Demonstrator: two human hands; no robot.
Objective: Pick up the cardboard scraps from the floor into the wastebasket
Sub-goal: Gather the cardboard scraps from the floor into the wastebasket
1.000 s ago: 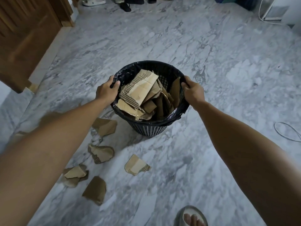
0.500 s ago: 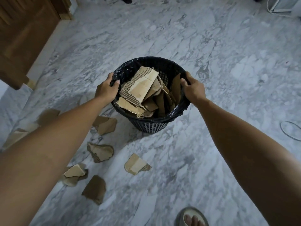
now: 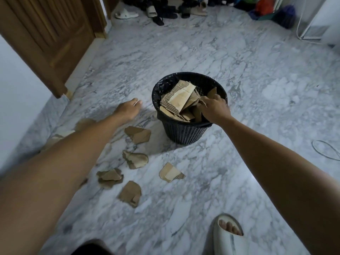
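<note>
Your right hand (image 3: 215, 110) gripped the wastebasket (image 3: 185, 129) rim; your left hand (image 3: 128, 108) hung loose, empty. Scraps (image 3: 137, 159) looked next.

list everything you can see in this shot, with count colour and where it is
wastebasket: one, black mesh with a black liner, mid floor
cardboard in the basket: a heap, tan, count unclear
cardboard scraps on the floor: at least five in plain view, brown and tan, left of the basket; more partly hidden by the left arm
floor: grey-white marble
door: one, brown wood, upper left
shoes and sandals: several, far edge
cable loop: one, right edge
left hand: off the basket, fingers relaxed
right hand: over the basket's near right rim, grip unclear
right foot: in a white slide
</note>
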